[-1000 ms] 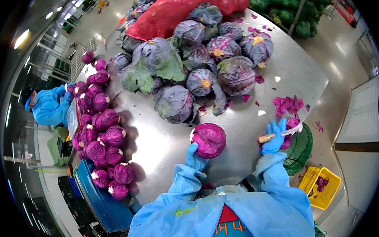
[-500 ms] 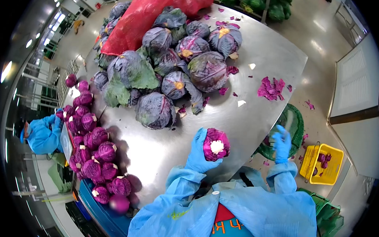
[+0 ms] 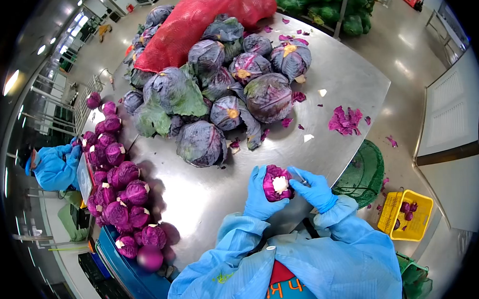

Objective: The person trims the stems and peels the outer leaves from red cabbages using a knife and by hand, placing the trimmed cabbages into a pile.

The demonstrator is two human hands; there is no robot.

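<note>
A peeled purple cabbage (image 3: pixel 277 183) sits in my gloved left hand (image 3: pixel 258 195), its white cut stem turned up toward the camera. My right hand (image 3: pixel 316 191), also in a blue glove, is closed at the cabbage's right side on a knife (image 3: pixel 297 173), of which only a small part shows. Unpeeled cabbages (image 3: pixel 201 143) with dull outer leaves lie heaped beyond my hands, against a red mesh sack (image 3: pixel 203 24). Peeled purple cabbages (image 3: pixel 137 192) stand in a long row along the table's left edge.
Loose leaves (image 3: pixel 345 120) lie on the steel table (image 3: pixel 353 77). Off its right edge are a green mesh container (image 3: pixel 364 177) and a yellow basket (image 3: pixel 423 217) with purple pieces. A co-worker in blue (image 3: pixel 54 167) is at far left, near a blue bin (image 3: pixel 130 274).
The cabbage has been turned so its stem faces up. My right hand dropped leaves over the green container's side, then came back left to the cabbage.
</note>
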